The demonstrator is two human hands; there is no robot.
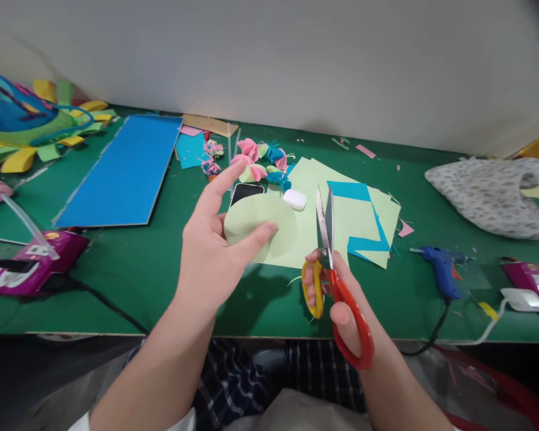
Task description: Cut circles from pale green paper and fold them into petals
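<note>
My left hand (220, 239) pinches a rounded piece of pale green paper (260, 215) between thumb and fingers, with the index finger stretched away from it. In my right hand (341, 293) is a pair of scissors (326, 239) with one red and one yellow handle. The blades are parted and point away from me, apart from the paper piece. Beneath both hands lie larger pale green sheets (308, 230) with cut blue paper (350, 190) on top. A white rounded case (295, 199) rests on the sheets, beside a partly hidden dark phone-like object (247, 192).
Pink and blue flower-like pieces (258, 161) lie behind my left hand. A blue board (121, 170) lies on the left, near a magenta power strip (40, 263). At the right are a blue glue gun (442, 272), a patterned cloth (485, 191) and another magenta strip (527, 278).
</note>
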